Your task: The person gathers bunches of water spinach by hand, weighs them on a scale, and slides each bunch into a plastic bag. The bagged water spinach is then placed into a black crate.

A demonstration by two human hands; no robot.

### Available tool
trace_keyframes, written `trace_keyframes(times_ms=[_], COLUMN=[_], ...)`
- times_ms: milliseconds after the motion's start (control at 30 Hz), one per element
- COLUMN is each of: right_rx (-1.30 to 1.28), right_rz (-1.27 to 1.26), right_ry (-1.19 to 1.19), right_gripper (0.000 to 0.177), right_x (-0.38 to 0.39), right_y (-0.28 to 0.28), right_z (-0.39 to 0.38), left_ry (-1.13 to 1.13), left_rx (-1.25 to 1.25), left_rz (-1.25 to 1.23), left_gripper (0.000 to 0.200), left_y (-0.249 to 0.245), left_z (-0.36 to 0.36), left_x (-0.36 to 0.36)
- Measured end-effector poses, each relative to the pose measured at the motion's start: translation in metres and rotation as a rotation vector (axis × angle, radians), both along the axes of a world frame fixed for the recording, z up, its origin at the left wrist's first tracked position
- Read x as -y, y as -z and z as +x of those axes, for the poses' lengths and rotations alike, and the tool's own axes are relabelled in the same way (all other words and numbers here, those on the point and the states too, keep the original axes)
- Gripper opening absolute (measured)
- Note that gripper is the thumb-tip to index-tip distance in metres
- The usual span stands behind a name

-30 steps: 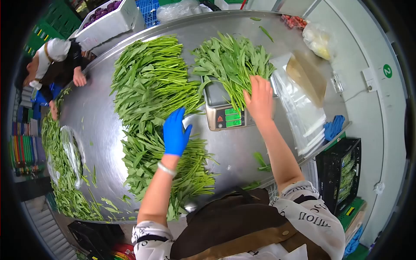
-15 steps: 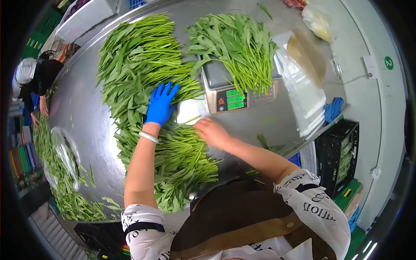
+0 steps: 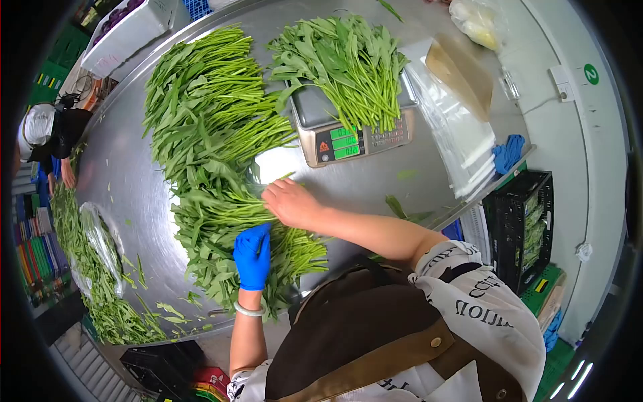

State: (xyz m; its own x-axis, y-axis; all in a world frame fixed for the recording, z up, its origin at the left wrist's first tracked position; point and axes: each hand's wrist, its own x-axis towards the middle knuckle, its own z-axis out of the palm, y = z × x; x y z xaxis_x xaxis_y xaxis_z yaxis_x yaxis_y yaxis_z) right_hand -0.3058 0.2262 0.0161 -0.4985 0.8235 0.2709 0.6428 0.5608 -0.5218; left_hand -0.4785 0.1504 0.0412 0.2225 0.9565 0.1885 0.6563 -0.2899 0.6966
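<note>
A long pile of leafy green vegetables with thin stems, resembling water spinach (image 3: 207, 100), lies across the steel table. My left hand (image 3: 252, 258), in a blue glove, is at the near part of the pile, its fingers together and curled into the greens. Just above it, my bare right hand (image 3: 290, 203) has its fingers closed on the stem ends of a bunch. Both hands' fingertips are partly hidden. Beyond my right hand, a digital scale (image 3: 315, 144) with a lit green display carries another bunch of the greens (image 3: 348, 63).
Clear plastic bags (image 3: 462, 151) and a blue glove (image 3: 509, 154) lie at the table's right edge. A black crate (image 3: 519, 234) stands below that edge. Loose leaves and a plastic bag (image 3: 100, 241) are on the left, where a co-worker's hand (image 3: 67, 173) touches greens.
My left hand has moved down toward me from the middle of the pile, its spread fingers now curled. My right hand has shifted left onto the stems. The whole view has shifted slightly.
</note>
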Motion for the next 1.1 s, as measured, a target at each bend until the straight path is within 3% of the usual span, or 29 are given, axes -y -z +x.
trace_keyframes(times_ms=[133, 267, 367, 400, 500, 533, 633, 667, 700, 733, 767, 800, 833, 867, 967, 1033, 1100], right_rx=[0.327, 0.100, 0.288, 0.421, -0.036, -0.145, -0.139, -0.331, -0.613, -0.721, -0.881, -1.131, -1.162, -1.138, -0.826, -0.397, 0.085], right_rz=[-0.050, 0.312, 0.161, -0.011, 0.305, 0.229, -0.365, -0.468, -0.238, -0.291, -0.080, -0.050, 0.091, 0.220, 0.177, 0.086, -0.230], right_ry=[-0.138, -0.030, -0.136, -0.220, -0.065, -0.050, 0.004, 0.027, 0.149, 0.290, 0.392, 0.397, 0.454, 0.496, 0.597, 0.786, 0.702], right_gripper=[0.008, 0.008, 0.005, 0.005, 0.009, 0.011, 0.018, 0.016, 0.014, 0.014, 0.014, 0.012, 0.014, 0.017, 0.021, 0.023, 0.028], right_x=[0.005, -0.004, 0.004, 0.005, 0.004, 0.004, 0.005, -0.002, -0.008, -0.025, -0.032, -0.047, -0.054, -0.070, -0.104, -0.131, -0.134], right_y=[0.006, -0.022, -0.012, -0.012, -0.040, -0.057, -0.072, -0.065, -0.077, -0.091, -0.134, -0.149, -0.177, -0.177, -0.150, -0.086, -0.049], right_z=[0.003, 0.008, 0.011, 0.014, 0.025, 0.031, 0.032, 0.038, 0.047, 0.062, 0.080, 0.101, 0.119, 0.137, 0.184, 0.215, 0.236], left_ry=[0.067, 0.050, 0.061, 0.070, -0.012, -0.027, -0.008, 0.038, 0.089, 0.080, 0.068, 0.070, 0.077, 0.071, 0.035, 0.070, 0.150], left_rx=[-0.118, -0.223, -0.250, -0.260, -0.194, -0.187, -0.242, -0.294, -0.343, -0.339, -0.294, -0.252, -0.211, -0.175, -0.154, -0.153, -0.130], left_rz=[0.043, -0.063, -0.082, -0.071, 0.007, 0.055, 0.101, 0.060, 0.024, 0.015, 0.024, 0.027, 0.026, 0.018, 0.005, -0.011, -0.016], left_gripper=[0.032, 0.039, 0.040, 0.041, 0.046, 0.047, 0.050, 0.051, 0.051, 0.050, 0.050, 0.050, 0.050, 0.050, 0.049, 0.049, 0.050], left_y=[0.019, 0.033, 0.044, 0.045, 0.035, 0.029, 0.018, 0.033, 0.038, 0.041, 0.042, 0.042, 0.042, 0.045, 0.040, 0.032, 0.034], left_z=[0.015, 0.024, 0.022, 0.021, 0.025, 0.032, 0.043, 0.043, 0.044, 0.045, 0.047, 0.046, 0.045, 0.046, 0.059, 0.072, 0.082], left_x=[0.006, 0.004, 0.007, 0.009, 0.016, 0.017, 0.015, 0.015, 0.011, 0.013, 0.015, 0.018, 0.023, 0.026, 0.039, 0.045, 0.047])
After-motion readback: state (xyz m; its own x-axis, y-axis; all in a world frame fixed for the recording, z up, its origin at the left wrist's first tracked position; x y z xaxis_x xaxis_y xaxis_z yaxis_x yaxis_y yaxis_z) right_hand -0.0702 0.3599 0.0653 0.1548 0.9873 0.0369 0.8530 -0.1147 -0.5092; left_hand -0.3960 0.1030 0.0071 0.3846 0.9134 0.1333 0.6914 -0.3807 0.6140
